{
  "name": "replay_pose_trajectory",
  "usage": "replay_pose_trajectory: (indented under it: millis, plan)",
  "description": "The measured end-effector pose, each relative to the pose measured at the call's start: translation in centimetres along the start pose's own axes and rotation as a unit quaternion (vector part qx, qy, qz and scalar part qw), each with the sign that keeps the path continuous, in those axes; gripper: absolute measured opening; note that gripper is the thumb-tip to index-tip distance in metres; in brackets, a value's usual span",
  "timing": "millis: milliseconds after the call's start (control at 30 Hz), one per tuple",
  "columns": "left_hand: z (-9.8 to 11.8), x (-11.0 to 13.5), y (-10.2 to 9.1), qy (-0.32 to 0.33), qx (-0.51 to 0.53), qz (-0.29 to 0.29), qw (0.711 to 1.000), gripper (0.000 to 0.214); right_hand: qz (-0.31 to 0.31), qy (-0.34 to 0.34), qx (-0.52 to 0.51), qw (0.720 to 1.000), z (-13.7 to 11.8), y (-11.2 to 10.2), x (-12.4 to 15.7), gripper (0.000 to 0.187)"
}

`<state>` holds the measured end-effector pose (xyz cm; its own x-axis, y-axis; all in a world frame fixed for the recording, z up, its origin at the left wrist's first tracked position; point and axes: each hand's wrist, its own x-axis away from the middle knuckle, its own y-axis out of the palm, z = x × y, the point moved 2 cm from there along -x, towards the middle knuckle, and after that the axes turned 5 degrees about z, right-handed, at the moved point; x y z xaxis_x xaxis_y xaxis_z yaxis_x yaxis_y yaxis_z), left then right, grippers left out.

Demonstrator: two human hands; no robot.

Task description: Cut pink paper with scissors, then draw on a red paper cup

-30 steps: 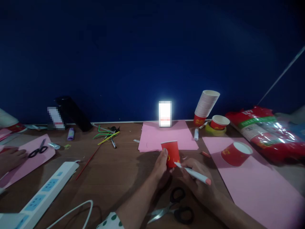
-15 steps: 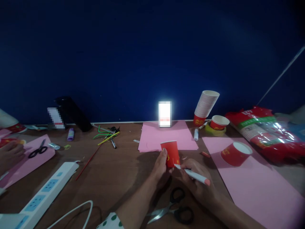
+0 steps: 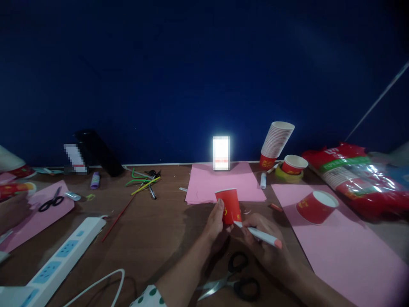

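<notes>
My left hand [image 3: 216,224] is closed round a red paper cup [image 3: 228,204] with yellow print, held upright over the table. In my right hand [image 3: 263,236] is a white marker [image 3: 260,235] with an orange-red end. Its tip meets the lower right of the cup's side, or comes very close to it. Below my hands lies a pair of scissors [image 3: 238,273] with black handles, blades apart. Behind the cup is a stack of pink paper [image 3: 204,183].
On the right are a cut red cup [image 3: 313,209] on pink paper [image 3: 345,247], a leaning cup stack [image 3: 276,138] and a red plastic bag [image 3: 354,175]. On the left lie a power strip [image 3: 64,256], pipe cleaners [image 3: 136,181] and another person's hand [image 3: 14,209].
My hands, the cup and the marker have barely moved. At the far left, the other person's hand has shifted a little lower, and more of a red cup shows there.
</notes>
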<state>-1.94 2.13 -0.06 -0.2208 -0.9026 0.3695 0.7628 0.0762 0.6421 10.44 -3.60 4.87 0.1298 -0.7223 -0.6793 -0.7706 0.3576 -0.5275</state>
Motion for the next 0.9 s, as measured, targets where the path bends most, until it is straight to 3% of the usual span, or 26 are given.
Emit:
replay_pose_trajectory:
  millis: [100,267,900]
  plan:
    - [0.03,-0.07,-0.04,0.003,0.019,-0.004,1.0,0.057,0.023,-0.002,0.0,1.0,0.02,0.01,0.05,0.011]
    - [-0.04,-0.33,-0.27,-0.011,0.03,-0.004,0.999,0.056,0.032,0.063,-0.005,0.997,-0.13,-0.23,-0.04,0.012]
    - [-0.35,-0.27,-0.09,0.006,-0.019,-0.024,1.0,0.063,0.042,0.038,0.002,0.998,-0.16,-0.45,-0.38,0.008]
